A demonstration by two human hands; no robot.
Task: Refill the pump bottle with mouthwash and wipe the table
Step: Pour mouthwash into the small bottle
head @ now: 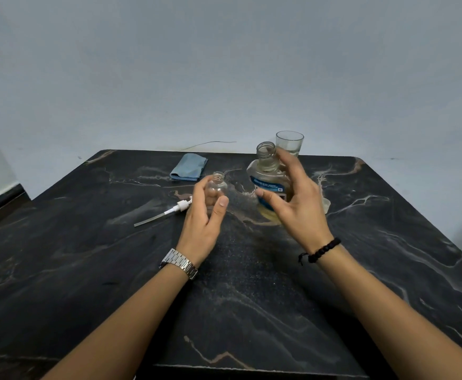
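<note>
1. The left hand (206, 215) reaches forward from a bare forearm with a metal watch (179, 263) at the wrist. Its fingers and thumb curl round the small clear bottle (216, 187), gripping it near its base; the thumb lies across the front.
2. The bottle stands upright on the table (87, 270), its threaded neck uncapped.
3. The right hand (297, 204) is raised just in front of the mouthwash (265, 182), palm turned left, fingers spread and loosely bent, thumb pointing toward the blue label. It holds nothing; whether the fingertips touch the mouthwash bottle cannot be told.
4. A dark bead bracelet (324, 249) circles the right wrist.
5. The mouthwash stands uncapped, right of the small bottle and apart from it.
6. The pump (175, 209) lies flat on the table, left of the left hand, its tube pointing toward the near left.
7. A folded blue cloth (188, 167) lies near the far edge.
8. A clear glass (289, 142) stands just behind the mouthwash.
</note>
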